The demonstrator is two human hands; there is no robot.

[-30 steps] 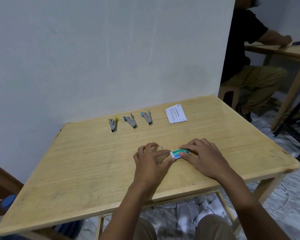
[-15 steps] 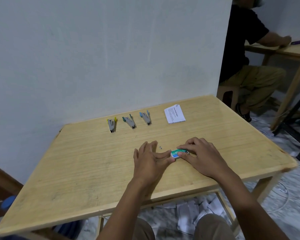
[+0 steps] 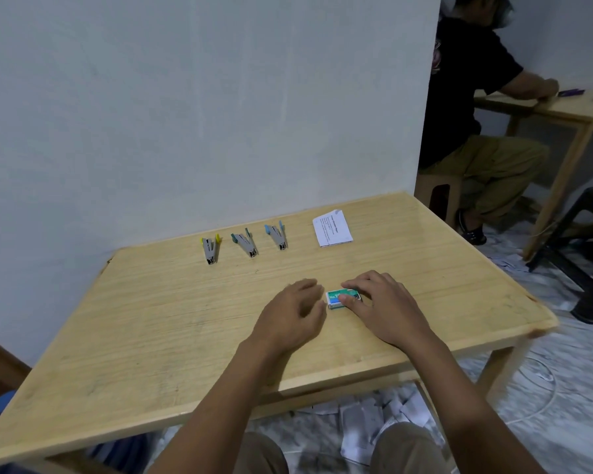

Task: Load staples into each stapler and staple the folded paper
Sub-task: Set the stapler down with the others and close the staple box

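Note:
A small green staple box [image 3: 336, 299] lies on the wooden table [image 3: 151, 336] near its middle front. My right hand [image 3: 382, 302] pinches the box's right end between thumb and fingers. My left hand [image 3: 290, 314] is just left of the box, blurred, with its fingers loosely extended and nothing seen in it. Three open staplers lie in a row at the back: a yellow stapler [image 3: 210, 249], a dark green stapler [image 3: 246, 244] and a blue stapler [image 3: 277, 236]. The folded paper [image 3: 332, 228] lies to their right.
A white wall [image 3: 220, 114] runs right behind the table's far edge. Another person [image 3: 469, 107] sits at a second table [image 3: 562, 107] to the right. A dark stool [image 3: 586, 241] stands beside my table, and paper scraps [image 3: 363, 422] litter the floor beneath.
My left hand has uncurled, come off the box's left end and now covers the small piece that lay on the table. My right hand keeps its hold on the box.

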